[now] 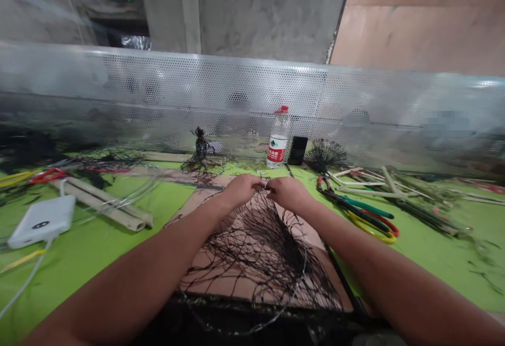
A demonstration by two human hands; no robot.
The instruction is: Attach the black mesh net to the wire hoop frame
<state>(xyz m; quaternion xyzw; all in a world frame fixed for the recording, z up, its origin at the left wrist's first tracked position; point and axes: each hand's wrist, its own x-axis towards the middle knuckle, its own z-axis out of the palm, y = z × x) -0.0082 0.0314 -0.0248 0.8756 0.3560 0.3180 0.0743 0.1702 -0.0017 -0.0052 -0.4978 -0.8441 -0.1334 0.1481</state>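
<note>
Black netting (252,246) spreads over a brown board (201,199) in front of me and hangs past its near edge. A thin silvery wire loop (304,262) runs round the netting and dips below the board's near edge. My left hand (244,188) and my right hand (290,192) meet at the far edge of the netting, fingertips almost touching. Both are closed in a pinch on that edge. Whether the wire also lies between the fingertips is too small to tell.
On the right lie pliers (369,214) with coloured handles and bamboo strips (379,193). A water bottle (278,141) and a black phone (298,150) stand at the back. To the left are bamboo tubes (106,206), a wire coil (138,191) and a white power bank (43,221).
</note>
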